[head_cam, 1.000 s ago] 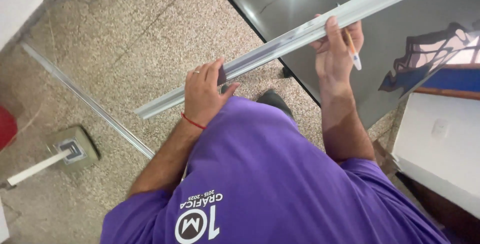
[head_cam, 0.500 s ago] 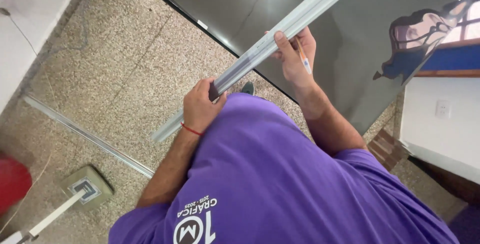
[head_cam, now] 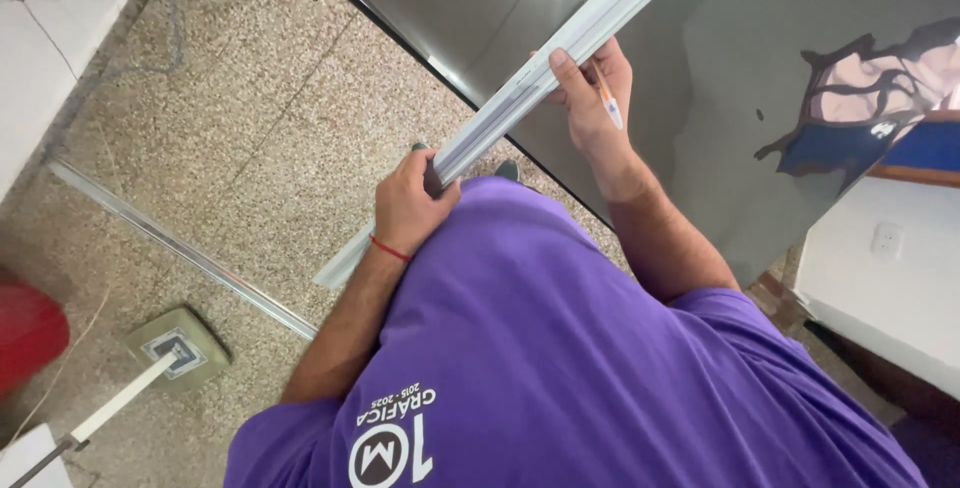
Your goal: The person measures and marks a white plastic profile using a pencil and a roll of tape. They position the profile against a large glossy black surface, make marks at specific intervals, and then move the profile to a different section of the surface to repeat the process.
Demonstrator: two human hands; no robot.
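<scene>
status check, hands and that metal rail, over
Left hand gripping aluminium rail near its lower end. Right hand gripping it higher up, pencil tucked in fingers. Rail angled over dark glossy panel; nothing blocking.

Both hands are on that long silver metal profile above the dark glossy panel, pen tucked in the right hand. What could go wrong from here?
1. The long silver metal profile lies close over the dark glossy panel; a slip might scratch it.
2. The right hand also pinches an orange pen, so its grip looks weaker.
3. The left hand holds near the low end, which overhangs the speckled stone floor and a second metal strip; swinging could strike them.
</scene>
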